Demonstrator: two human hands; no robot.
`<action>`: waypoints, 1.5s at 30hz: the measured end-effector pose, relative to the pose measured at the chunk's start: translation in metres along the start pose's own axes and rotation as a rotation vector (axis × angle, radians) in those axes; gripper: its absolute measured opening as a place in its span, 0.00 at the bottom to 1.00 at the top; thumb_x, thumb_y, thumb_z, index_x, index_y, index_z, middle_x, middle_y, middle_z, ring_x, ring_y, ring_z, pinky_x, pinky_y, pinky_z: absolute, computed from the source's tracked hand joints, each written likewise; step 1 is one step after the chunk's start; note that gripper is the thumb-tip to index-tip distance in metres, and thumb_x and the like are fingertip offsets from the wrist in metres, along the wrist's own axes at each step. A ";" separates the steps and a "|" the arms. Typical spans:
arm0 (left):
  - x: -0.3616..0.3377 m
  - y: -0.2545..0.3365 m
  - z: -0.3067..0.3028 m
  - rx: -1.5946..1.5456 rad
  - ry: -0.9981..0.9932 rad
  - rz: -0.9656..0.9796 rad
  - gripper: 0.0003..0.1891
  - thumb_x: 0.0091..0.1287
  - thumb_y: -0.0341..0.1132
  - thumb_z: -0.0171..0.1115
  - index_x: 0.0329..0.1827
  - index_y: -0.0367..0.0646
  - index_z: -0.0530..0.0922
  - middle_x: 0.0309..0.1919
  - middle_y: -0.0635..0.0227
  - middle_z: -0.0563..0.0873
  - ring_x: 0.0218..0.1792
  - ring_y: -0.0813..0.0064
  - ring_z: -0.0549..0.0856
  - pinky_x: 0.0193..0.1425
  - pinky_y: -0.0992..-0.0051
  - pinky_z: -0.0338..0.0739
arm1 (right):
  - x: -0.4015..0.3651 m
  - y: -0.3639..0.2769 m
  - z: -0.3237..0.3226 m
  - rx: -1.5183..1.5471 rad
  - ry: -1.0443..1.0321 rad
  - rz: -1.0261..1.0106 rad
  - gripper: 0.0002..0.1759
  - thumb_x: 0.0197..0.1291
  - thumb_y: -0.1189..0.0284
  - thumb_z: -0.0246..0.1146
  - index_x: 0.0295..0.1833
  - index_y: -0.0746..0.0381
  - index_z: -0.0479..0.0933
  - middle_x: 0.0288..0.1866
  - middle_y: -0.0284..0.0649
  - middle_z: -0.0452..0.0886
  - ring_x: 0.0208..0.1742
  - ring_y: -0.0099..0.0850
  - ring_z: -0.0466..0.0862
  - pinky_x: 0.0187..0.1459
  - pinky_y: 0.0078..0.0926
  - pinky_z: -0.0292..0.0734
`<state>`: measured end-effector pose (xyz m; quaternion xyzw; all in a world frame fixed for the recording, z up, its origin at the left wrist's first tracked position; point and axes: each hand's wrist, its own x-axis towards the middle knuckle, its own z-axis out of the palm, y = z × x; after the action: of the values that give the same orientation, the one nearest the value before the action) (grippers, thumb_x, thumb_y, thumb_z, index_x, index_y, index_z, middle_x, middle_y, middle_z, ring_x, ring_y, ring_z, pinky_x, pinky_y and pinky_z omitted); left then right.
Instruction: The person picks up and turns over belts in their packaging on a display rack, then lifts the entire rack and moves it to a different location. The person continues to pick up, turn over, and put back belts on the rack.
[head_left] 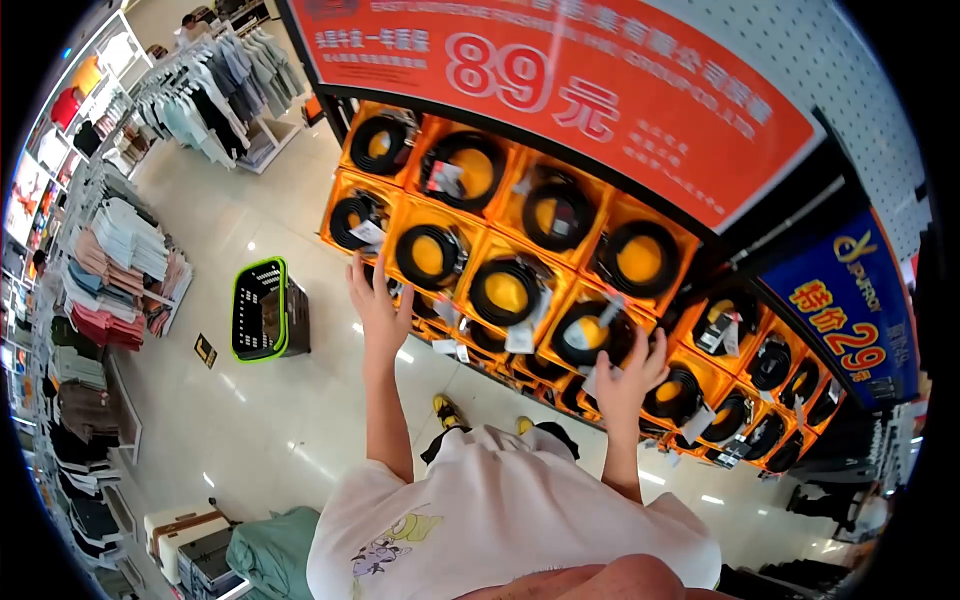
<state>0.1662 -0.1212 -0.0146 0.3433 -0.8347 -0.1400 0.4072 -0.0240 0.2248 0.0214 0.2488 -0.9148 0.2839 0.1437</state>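
I stand facing an orange display wall [478, 228] of square cubbies, each holding a coiled black belt with a paper tag. My left hand [378, 305] is raised with its fingers spread and holds nothing, just below a cubby with a coiled belt [428, 255]. My right hand [630, 380] is also up with fingers apart. Its fingertips rest against the cubbies near another coiled belt [590, 335] and its white tag. I wear a white printed T-shirt [500, 520], and my yellow shoes [447, 410] show below.
A green and black shopping basket [262, 310] stands on the glossy floor to the left. Racks of folded clothes [120, 270] and hanging shirts [215, 90] line the left side. A red price banner [600, 90] and a blue sign [850, 300] hang above the belts.
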 end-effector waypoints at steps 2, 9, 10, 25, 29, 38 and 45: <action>0.030 -0.027 0.015 0.050 0.001 0.071 0.33 0.71 0.39 0.70 0.79 0.46 0.70 0.83 0.46 0.61 0.81 0.30 0.55 0.82 0.42 0.55 | 0.010 -0.035 0.008 -0.041 0.082 -0.009 0.42 0.60 0.63 0.72 0.79 0.59 0.66 0.85 0.57 0.53 0.84 0.58 0.54 0.77 0.73 0.41; 0.035 -0.060 0.037 0.029 -0.036 0.059 0.31 0.69 0.48 0.72 0.73 0.47 0.77 0.81 0.54 0.67 0.79 0.24 0.55 0.78 0.36 0.59 | 0.043 -0.158 0.063 -0.004 0.054 -0.120 0.37 0.68 0.59 0.69 0.78 0.58 0.68 0.87 0.54 0.49 0.87 0.60 0.46 0.80 0.69 0.41; 0.035 -0.060 0.034 0.024 -0.047 0.056 0.31 0.69 0.48 0.72 0.73 0.47 0.77 0.81 0.55 0.67 0.79 0.24 0.56 0.78 0.36 0.60 | 0.047 -0.170 0.072 0.015 0.045 -0.124 0.36 0.69 0.59 0.68 0.79 0.57 0.68 0.88 0.54 0.48 0.88 0.60 0.44 0.80 0.70 0.41; 0.055 -0.109 -0.024 -0.161 -0.309 0.176 0.22 0.66 0.34 0.72 0.64 0.46 0.83 0.76 0.65 0.76 0.73 0.51 0.75 0.72 0.53 0.72 | 0.062 -0.266 0.197 -0.095 0.030 -0.247 0.32 0.64 0.60 0.68 0.72 0.56 0.76 0.88 0.43 0.56 0.88 0.57 0.49 0.76 0.71 0.52; 0.084 -0.132 -0.028 -0.304 -0.275 0.308 0.17 0.64 0.30 0.71 0.57 0.44 0.84 0.64 0.63 0.84 0.65 0.51 0.79 0.68 0.53 0.72 | 0.068 -0.275 0.206 -0.153 0.131 -0.198 0.29 0.60 0.60 0.71 0.66 0.55 0.78 0.85 0.43 0.61 0.86 0.56 0.55 0.73 0.67 0.57; 0.204 -0.183 -0.032 -0.358 -0.399 0.414 0.26 0.65 0.27 0.70 0.68 0.42 0.80 0.75 0.47 0.72 0.76 0.36 0.68 0.77 0.46 0.66 | 0.077 -0.297 0.217 -0.237 0.267 -0.050 0.21 0.53 0.65 0.70 0.53 0.60 0.81 0.80 0.46 0.68 0.82 0.54 0.64 0.73 0.61 0.58; 0.204 -0.223 -0.016 -0.426 -0.683 0.471 0.32 0.68 0.38 0.71 0.76 0.48 0.74 0.80 0.48 0.66 0.81 0.30 0.58 0.79 0.44 0.65 | 0.082 -0.307 0.222 -0.279 0.285 -0.011 0.16 0.55 0.68 0.69 0.48 0.63 0.82 0.81 0.47 0.67 0.81 0.54 0.63 0.76 0.58 0.56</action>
<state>0.1926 -0.4223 0.0005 -0.0126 -0.9288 -0.3172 0.1912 0.0451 -0.1563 0.0152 0.1884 -0.9143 0.1860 0.3065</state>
